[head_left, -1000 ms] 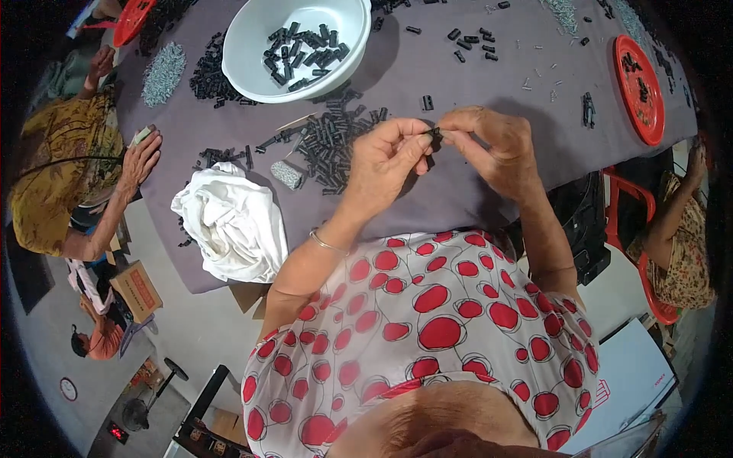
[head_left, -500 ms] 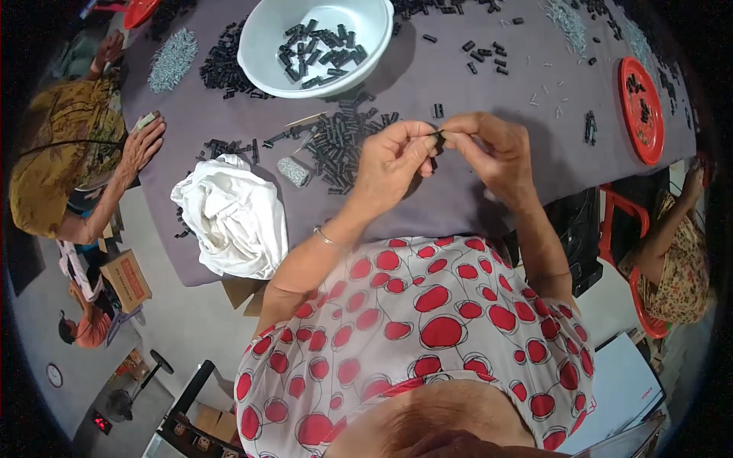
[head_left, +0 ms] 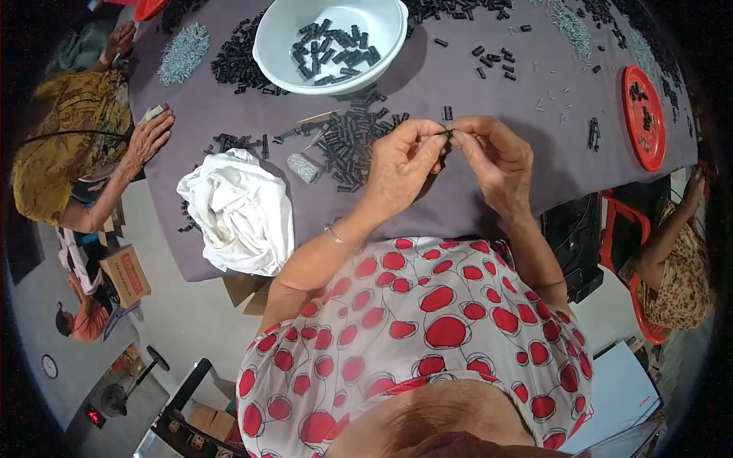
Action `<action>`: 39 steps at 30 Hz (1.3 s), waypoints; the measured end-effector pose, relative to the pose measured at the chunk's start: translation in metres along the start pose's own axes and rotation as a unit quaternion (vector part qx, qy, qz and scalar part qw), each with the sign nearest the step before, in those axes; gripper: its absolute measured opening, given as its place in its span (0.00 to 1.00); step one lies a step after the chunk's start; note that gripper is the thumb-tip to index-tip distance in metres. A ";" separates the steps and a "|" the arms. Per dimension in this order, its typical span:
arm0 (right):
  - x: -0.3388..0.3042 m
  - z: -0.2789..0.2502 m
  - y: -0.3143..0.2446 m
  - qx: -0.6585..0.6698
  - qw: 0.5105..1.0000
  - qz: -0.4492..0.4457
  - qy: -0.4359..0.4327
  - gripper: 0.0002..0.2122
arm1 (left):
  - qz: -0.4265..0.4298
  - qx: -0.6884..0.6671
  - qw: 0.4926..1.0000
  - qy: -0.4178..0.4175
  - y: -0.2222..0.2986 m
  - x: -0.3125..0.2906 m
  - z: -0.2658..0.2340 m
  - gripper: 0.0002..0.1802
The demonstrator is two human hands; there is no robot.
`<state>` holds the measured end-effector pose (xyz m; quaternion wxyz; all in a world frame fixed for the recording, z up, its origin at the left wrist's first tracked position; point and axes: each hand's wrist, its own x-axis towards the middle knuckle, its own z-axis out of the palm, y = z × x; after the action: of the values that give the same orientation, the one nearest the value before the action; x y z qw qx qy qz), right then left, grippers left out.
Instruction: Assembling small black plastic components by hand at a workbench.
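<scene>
Over the near middle of the cloth-covered table, my left hand (head_left: 398, 169) pinches a small black plastic piece (head_left: 448, 133) between thumb and forefinger. My right hand (head_left: 500, 164) meets it from the other side, thumb and forefinger closed at the end of the same piece. Whether those right fingertips also hold something tiny is hidden. Just beyond the hands lies a single black tubular piece (head_left: 448, 113). To the left of my left wrist spreads a heap of similar black pieces (head_left: 353, 145), with a small clump of silvery bits (head_left: 303, 168) beside it.
A white bowl (head_left: 263, 65) with black pieces stands at the back. A crumpled white cloth (head_left: 237, 217) lies left, near the edge. Silvery screw-like bits (head_left: 183, 55) are heaped far left; a red plate (head_left: 649, 159) is at right. A co-worker's hand (head_left: 149, 137) rests on the left.
The whole view has shifted slightly, so the table things appear a little further right. My two hands remain together at the black piece, with only a small shift of the fingers.
</scene>
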<state>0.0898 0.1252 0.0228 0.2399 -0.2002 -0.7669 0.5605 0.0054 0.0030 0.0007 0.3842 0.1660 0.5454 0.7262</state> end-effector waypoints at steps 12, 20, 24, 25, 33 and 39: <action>-0.008 0.010 -0.001 -0.022 0.997 -0.068 0.034 0.10 | -0.071 -0.106 0.992 -0.022 0.006 0.001 -0.004 0.08; 0.005 -0.001 -0.005 -0.019 0.997 -0.070 -0.004 0.07 | -0.021 -0.006 0.999 0.026 0.004 -0.002 0.002 0.06; 0.004 -0.001 -0.004 -0.022 0.997 -0.070 -0.016 0.06 | -0.005 0.019 1.000 0.024 0.003 -0.001 0.000 0.06; 0.002 0.000 -0.002 0.045 0.999 -0.007 -0.013 0.06 | -0.013 -0.009 1.000 0.020 0.003 0.000 0.001 0.07; 0.001 0.001 -0.006 0.042 0.997 0.056 0.012 0.04 | -0.003 0.062 0.998 0.029 0.008 -0.002 0.004 0.07; -0.002 0.007 -0.012 -0.042 0.995 -0.045 0.075 0.04 | -0.049 -0.033 0.998 -0.004 0.009 0.000 -0.002 0.09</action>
<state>0.0870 0.1151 0.0321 0.3132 -0.2170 -0.7778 0.4998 0.0010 0.0011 0.0081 0.4268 0.1296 0.5268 0.7235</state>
